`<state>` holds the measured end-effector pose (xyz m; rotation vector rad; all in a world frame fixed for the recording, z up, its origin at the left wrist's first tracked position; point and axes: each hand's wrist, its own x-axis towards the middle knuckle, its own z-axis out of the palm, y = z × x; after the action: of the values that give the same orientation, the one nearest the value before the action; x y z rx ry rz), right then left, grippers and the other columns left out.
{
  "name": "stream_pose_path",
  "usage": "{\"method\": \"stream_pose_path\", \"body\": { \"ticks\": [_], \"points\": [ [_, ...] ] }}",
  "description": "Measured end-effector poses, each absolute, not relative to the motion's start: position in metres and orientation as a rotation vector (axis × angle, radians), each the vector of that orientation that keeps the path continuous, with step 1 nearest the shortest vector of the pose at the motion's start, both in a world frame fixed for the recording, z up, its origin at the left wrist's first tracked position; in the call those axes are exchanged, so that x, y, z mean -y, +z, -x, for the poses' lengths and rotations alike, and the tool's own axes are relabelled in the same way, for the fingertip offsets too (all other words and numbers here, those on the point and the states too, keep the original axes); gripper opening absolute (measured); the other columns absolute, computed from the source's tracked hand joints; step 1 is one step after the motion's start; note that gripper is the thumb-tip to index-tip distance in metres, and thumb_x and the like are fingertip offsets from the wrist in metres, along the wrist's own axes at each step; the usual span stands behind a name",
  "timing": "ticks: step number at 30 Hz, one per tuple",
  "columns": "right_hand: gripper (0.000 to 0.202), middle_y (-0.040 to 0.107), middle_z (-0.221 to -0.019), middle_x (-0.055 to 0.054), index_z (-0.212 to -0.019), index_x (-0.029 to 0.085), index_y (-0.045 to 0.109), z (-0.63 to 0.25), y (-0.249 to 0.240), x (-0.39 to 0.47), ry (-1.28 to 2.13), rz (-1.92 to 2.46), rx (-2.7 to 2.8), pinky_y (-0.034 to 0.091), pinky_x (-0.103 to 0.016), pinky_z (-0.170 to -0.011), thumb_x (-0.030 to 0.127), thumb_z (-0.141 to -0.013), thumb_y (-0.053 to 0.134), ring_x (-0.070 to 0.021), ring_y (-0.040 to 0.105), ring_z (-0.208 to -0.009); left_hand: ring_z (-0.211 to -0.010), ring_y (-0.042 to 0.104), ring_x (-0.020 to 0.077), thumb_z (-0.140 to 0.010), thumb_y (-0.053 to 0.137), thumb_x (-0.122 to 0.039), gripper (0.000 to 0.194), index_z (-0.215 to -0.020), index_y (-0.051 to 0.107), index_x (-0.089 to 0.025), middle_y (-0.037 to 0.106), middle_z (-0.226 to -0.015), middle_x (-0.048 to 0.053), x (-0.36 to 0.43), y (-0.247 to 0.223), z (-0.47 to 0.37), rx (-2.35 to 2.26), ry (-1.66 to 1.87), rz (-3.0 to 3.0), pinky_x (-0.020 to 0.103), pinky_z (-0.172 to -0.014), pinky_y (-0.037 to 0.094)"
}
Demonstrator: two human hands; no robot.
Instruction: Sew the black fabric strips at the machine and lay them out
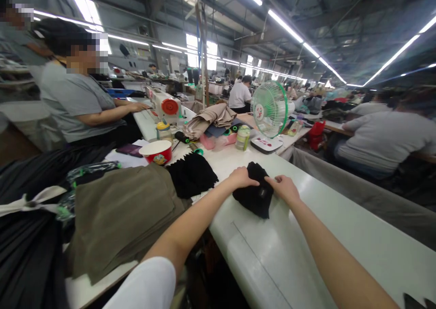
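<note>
A black fabric piece [255,195] with a small dark label-like patch lies on the pale table. My left hand [242,177] is closed on its upper left edge, thumb across the cloth and fingertips partly hidden. At the upper right edge, my right hand [283,187] pinches the same cloth, the other fingers curled. Left of my hands, a fanned stack of black fabric pieces [192,175] rests on the table. Nearer to me on that side lies a stack of olive-brown fabric panels [122,213].
A green-rimmed fan [269,109] stands beyond my hands, beside a lidded jar [242,137]. Back left are a red-and-white tub [160,152], a phone [129,150] and a sewing machine [166,104] with a seated co-worker [78,95]. Another person [384,132] sits at right.
</note>
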<state>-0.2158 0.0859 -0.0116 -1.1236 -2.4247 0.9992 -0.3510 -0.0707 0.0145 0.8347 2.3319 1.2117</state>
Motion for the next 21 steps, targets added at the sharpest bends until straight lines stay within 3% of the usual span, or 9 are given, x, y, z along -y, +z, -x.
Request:
{"method": "stream_pose_path", "body": {
  "ticks": [4, 11, 13, 17, 21],
  "points": [
    [0.049, 0.071, -0.075, -0.009, -0.070, 0.019, 0.066, 0.187, -0.008, -0.070, 1.081, 1.212, 2.375, 0.051, -0.037, -0.071, 0.068, -0.077, 0.066, -0.0272, 0.069, -0.079, -0.125, 0.056, 0.0411, -0.048, 0.091, -0.020, 0.063, -0.104, 0.061, -0.014, 0.064, -0.127, 0.021, 0.077, 0.007, 0.347, -2.154, 1.444, -0.743, 0.043, -0.104, 0.044],
    [0.064, 0.073, -0.078, -0.011, -0.087, 0.017, 0.071, 0.171, 0.013, -0.027, 1.393, 1.078, 2.249, 0.047, -0.030, -0.050, 0.075, -0.086, 0.044, -0.0230, 0.068, -0.066, -0.107, 0.069, 0.0267, -0.073, 0.080, -0.023, 0.056, -0.122, 0.055, -0.013, 0.070, -0.116, 0.013, 0.086, -0.002, 0.316, -1.703, 1.788, -0.563, 0.038, -0.096, 0.053],
    [0.058, 0.074, -0.082, -0.011, -0.093, 0.017, 0.071, 0.171, 0.016, -0.021, 1.375, 1.012, 2.240, 0.051, -0.032, -0.056, 0.069, -0.088, 0.045, -0.0254, 0.070, -0.074, -0.104, 0.070, 0.0258, -0.075, 0.079, -0.026, 0.049, -0.118, 0.059, -0.012, 0.072, -0.112, 0.013, 0.089, 0.001, 0.307, -1.587, 1.822, -0.543, 0.038, -0.095, 0.054],
    [0.042, 0.074, -0.102, -0.011, -0.102, 0.019, 0.069, 0.173, 0.015, -0.018, 1.223, 0.886, 2.247, 0.052, -0.039, -0.084, 0.054, -0.087, 0.051, -0.0312, 0.066, -0.103, -0.096, 0.073, 0.0275, -0.082, 0.073, -0.038, 0.036, -0.103, 0.068, -0.009, 0.075, -0.101, 0.016, 0.096, 0.009, 0.293, -1.406, 1.801, -0.532, 0.040, -0.091, 0.058],
    [0.043, 0.074, -0.104, -0.010, -0.106, 0.019, 0.068, 0.176, 0.013, -0.013, 1.150, 0.817, 2.271, 0.050, -0.041, -0.090, 0.053, -0.087, 0.051, -0.0313, 0.066, -0.104, -0.095, 0.073, 0.0265, -0.086, 0.069, -0.031, 0.029, -0.107, 0.068, -0.010, 0.076, -0.100, 0.014, 0.099, 0.012, 0.285, -1.432, 1.823, -0.522, 0.039, -0.090, 0.058]
  ]
}}
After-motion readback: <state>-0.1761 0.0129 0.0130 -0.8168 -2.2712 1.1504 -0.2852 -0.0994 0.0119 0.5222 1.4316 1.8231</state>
